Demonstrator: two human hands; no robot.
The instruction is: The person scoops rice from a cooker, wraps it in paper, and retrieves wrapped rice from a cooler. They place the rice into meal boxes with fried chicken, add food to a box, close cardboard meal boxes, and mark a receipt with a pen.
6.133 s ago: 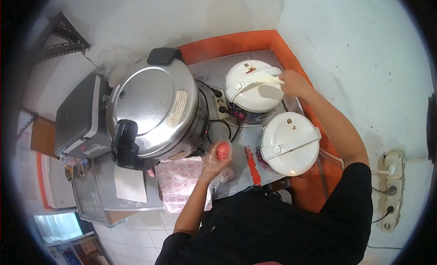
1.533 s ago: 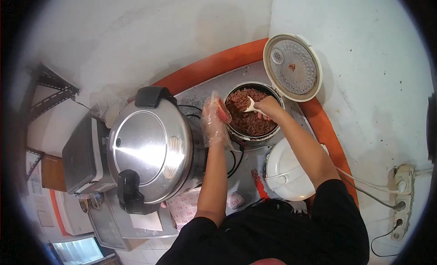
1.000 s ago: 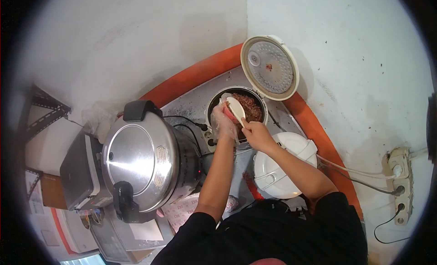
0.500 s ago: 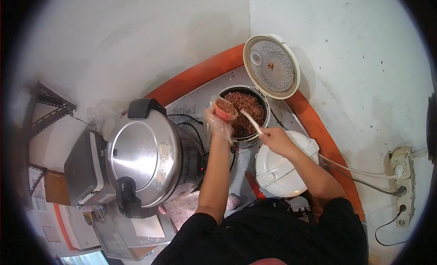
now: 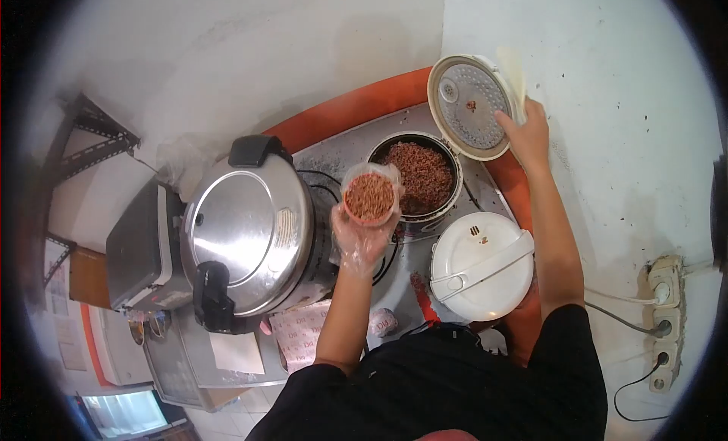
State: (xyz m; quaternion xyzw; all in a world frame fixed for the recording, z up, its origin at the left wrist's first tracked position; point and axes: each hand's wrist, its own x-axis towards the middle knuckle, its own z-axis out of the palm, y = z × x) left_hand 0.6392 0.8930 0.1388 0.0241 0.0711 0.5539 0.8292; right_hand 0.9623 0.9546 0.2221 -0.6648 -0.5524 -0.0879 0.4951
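My left hand (image 5: 360,240), in a clear plastic glove, holds up a small bowl (image 5: 367,219) with a reddish rim, filled with red-brown rice (image 5: 370,194). Just right of it stands an open rice cooker (image 5: 458,185) with more of the same rice (image 5: 418,175) inside. My right hand (image 5: 529,134) is at the edge of the raised cooker lid (image 5: 485,111), its thumb over the inner side. A pale rice paddle (image 5: 513,71) sticks up from that hand, behind the lid's rim. Grains cling to the lid's perforated inner plate.
A large steel cooker (image 5: 239,229) with black handles stands on the left. Near my body sits a second white cooker (image 5: 481,278), its lid down. Cords run to a power strip (image 5: 666,320) on the right wall. A printed paper pack (image 5: 299,331) lies beside my left forearm.
My right hand has moved from over the rice up to the lid, taking the paddle along. My left hand has turned the bowl upward, and its rice now shows from above.
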